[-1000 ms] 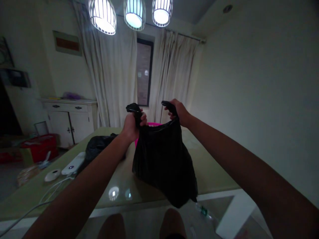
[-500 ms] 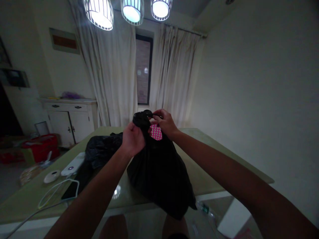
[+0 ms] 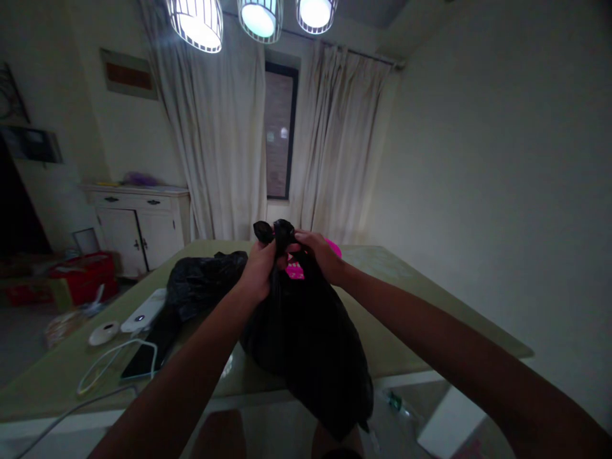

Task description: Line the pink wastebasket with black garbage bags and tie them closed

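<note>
Black crinkled plastic bag (image 3: pixel 306 344) hangs at the green table's (image 3: pixel 406 319) 6 o'clock edge, its 2 handles bunched upright, probably for knotting, left hand (image 3: pixel 259 268) and right hand (image 3: pixel 321 254) both clenching them.

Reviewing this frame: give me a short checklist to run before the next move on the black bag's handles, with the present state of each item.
1. Both hands on the handles: ok. The left hand and the right hand each pinch a gathered handle at the top of the black plastic bag.
2. Handles brought together: ok, they meet between the hands.
3. Knot formed: cannot tell, the dark plastic hides the crossing.
4. Bag supported: ok, its body rests at the near edge of the table, with the bottom hanging over.
5. Contents enclosed: not ok, something pink shows at the mouth.
6. Nearby things clear: ok, the phone and cable lie apart, to the left.
</note>
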The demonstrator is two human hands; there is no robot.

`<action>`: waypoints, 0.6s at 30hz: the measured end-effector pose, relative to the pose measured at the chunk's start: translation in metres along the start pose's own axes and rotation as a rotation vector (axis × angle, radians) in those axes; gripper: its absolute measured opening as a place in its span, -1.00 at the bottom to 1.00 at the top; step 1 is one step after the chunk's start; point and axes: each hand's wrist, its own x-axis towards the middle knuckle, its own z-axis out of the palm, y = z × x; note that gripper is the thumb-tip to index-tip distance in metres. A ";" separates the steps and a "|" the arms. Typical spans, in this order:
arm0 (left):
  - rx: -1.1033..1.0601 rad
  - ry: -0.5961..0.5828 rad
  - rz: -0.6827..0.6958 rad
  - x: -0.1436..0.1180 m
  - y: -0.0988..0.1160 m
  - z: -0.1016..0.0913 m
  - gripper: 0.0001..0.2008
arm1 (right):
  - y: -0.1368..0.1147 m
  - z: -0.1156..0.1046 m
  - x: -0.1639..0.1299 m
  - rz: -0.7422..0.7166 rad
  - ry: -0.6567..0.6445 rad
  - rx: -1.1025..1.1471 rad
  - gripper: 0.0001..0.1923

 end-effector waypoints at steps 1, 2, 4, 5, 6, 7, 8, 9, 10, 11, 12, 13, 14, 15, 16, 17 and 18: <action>0.039 0.035 0.043 0.001 -0.001 -0.001 -0.37 | 0.000 0.001 -0.002 -0.001 0.002 -0.044 -0.54; 0.092 0.059 0.087 0.001 -0.003 -0.003 -0.36 | 0.000 0.002 -0.003 -0.013 0.022 -0.103 -0.52; 0.212 0.070 0.140 0.002 -0.008 -0.006 -0.39 | 0.005 0.002 -0.001 -0.035 0.103 -0.164 -0.52; 0.262 0.061 0.140 0.002 -0.010 -0.007 -0.43 | 0.009 0.001 0.001 -0.032 0.144 -0.143 -0.53; 0.304 0.041 0.132 0.002 -0.011 -0.008 -0.47 | 0.013 0.000 0.003 -0.021 0.173 -0.111 -0.55; 0.344 0.009 0.131 0.001 -0.012 -0.009 -0.52 | 0.017 0.000 0.005 -0.005 0.190 -0.089 -0.57; 0.396 -0.031 0.150 -0.001 -0.012 -0.010 -0.58 | 0.022 -0.002 0.007 0.013 0.207 -0.090 -0.58; 0.473 -0.067 0.191 -0.003 -0.011 -0.012 -0.65 | 0.025 -0.003 0.008 0.032 0.240 -0.112 -0.60; 0.585 -0.096 0.244 -0.006 -0.009 -0.013 -0.71 | 0.028 -0.004 0.008 0.054 0.288 -0.148 -0.62; 0.724 -0.117 0.302 -0.009 -0.008 -0.015 -0.78 | 0.030 -0.006 0.009 0.077 0.345 -0.182 -0.61; 0.873 -0.133 0.357 -0.013 -0.006 -0.017 -0.83 | 0.031 -0.008 0.008 0.102 0.385 -0.213 -0.56; 1.009 -0.148 0.406 -0.015 -0.004 -0.019 -0.87 | 0.031 -0.010 0.008 0.124 0.380 -0.245 -0.51; 1.119 -0.164 0.449 -0.018 -0.002 -0.021 -0.89 | 0.031 -0.013 0.008 0.137 0.317 -0.290 -0.52; 1.193 -0.182 0.491 -0.019 0.000 -0.024 -0.88 | 0.030 -0.017 0.007 0.139 0.213 -0.347 -0.59; 1.231 -0.204 0.533 -0.020 0.001 -0.026 -0.88 | 0.028 -0.020 0.007 0.134 0.083 -0.409 -0.70; 1.234 -0.218 0.566 -0.020 0.002 -0.028 -0.89 | 0.026 -0.023 0.006 0.126 -0.033 -0.467 -0.74; 1.210 -0.223 0.581 -0.019 0.003 -0.029 -0.90 | 0.024 -0.026 0.005 0.121 -0.118 -0.520 -0.69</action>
